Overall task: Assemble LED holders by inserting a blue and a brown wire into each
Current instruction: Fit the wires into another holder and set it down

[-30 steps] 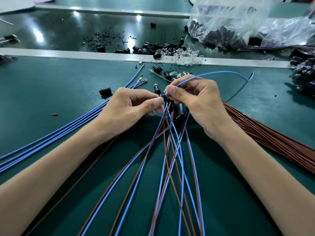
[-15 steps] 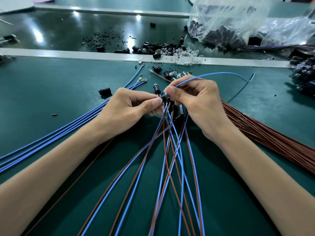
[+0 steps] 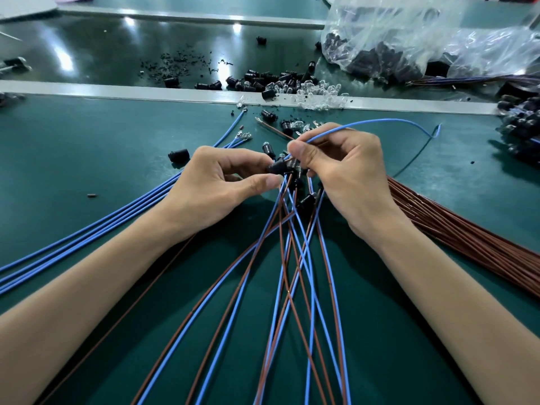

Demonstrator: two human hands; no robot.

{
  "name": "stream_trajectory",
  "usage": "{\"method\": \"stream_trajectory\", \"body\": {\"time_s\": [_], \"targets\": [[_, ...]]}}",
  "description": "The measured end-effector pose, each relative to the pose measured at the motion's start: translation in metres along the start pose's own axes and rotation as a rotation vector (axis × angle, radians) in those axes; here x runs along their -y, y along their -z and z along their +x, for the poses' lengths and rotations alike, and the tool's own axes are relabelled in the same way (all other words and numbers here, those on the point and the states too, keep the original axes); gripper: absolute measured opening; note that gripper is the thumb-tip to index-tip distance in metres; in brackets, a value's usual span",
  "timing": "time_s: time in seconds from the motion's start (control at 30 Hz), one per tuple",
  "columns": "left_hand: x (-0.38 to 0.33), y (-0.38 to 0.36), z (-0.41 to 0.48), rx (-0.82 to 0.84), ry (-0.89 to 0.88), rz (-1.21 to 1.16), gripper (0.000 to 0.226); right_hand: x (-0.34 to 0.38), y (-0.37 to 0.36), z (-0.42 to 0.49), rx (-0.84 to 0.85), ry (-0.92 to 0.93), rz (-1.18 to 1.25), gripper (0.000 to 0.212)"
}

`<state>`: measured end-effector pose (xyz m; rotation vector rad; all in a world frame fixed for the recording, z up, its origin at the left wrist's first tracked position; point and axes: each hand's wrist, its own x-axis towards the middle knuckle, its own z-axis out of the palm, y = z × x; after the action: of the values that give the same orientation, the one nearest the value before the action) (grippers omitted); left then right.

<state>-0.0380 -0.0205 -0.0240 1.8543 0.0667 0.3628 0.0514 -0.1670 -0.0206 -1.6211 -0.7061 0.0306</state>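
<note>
Forearms come in low over the green surface (image 3: 87,147), wrists angled inward. The left hand (image 3: 222,182) pinches a black holder (image 3: 279,166) mid-frame, lying roughly sideways; the right hand (image 3: 344,176) pinches a blue wire (image 3: 380,121) right at it, looping off right.

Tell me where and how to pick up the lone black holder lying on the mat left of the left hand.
Probably pinch the lone black holder across its round barrel, coming down from above. It lies on its side on the green mat, both curved flanks exposed, nothing touching it; the blue wires pass on its near side.
</note>
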Motion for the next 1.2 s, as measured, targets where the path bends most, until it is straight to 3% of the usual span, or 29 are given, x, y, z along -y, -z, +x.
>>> {"method": "stream_trajectory", "body": {"time_s": [0.27,0.47,0.63,0.9,1.2], "targets": [[0.0019,0.0007,0.0001,-0.019,-0.031,0.028,0.021,-0.0001,-0.0009,-0.0006,0.125,-0.056,0.111,0.015],[0.0019,0.0006,0.0009,-0.045,-0.026,0.005,0.021,0.0007,-0.0016,-0.0005,0.051,-0.076,0.244,0.016],[0.0021,0.0013,0.0003,-0.032,-0.040,0.034,0.023,0.0012,-0.0021,-0.0015,0.144,-0.011,0.113,0.014],[0.0030,-0.0001,0.0006,-0.053,-0.043,-0.004,0.017,-0.0008,-0.0040,-0.0017,-0.047,0.018,0.055,0.015],[0.0005,-0.0001,-0.0001,-0.026,-0.036,-0.022,0.012,-0.0014,-0.0012,-0.0001,-0.047,-0.045,0.051,0.013]]}}
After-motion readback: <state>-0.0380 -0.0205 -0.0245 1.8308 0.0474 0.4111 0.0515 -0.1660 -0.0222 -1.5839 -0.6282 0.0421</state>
